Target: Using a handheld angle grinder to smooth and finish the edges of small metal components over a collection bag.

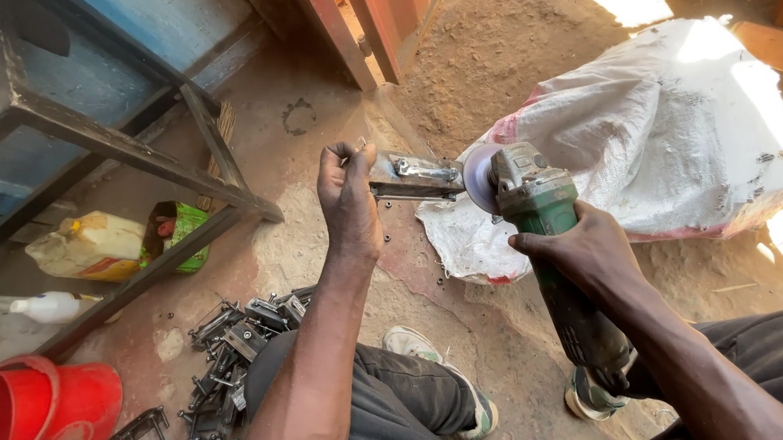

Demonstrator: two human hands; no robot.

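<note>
My left hand (347,200) grips a flat metal piece with a bolt mechanism (411,176), holding it out level in front of me. My right hand (587,252) is wrapped around the body of a green angle grinder (548,227). The grinder's disc (478,177) stands upright right at the metal piece's right end; whether it touches I cannot tell. My knees and a light sneaker (439,373) show below.
A pile of dark metal parts (227,360) lies on the dirt floor by my left leg. A red bucket (38,424) sits at lower left, plastic bottles (90,246) under a metal frame (129,151). A stuffed white sack (670,136) lies to the right.
</note>
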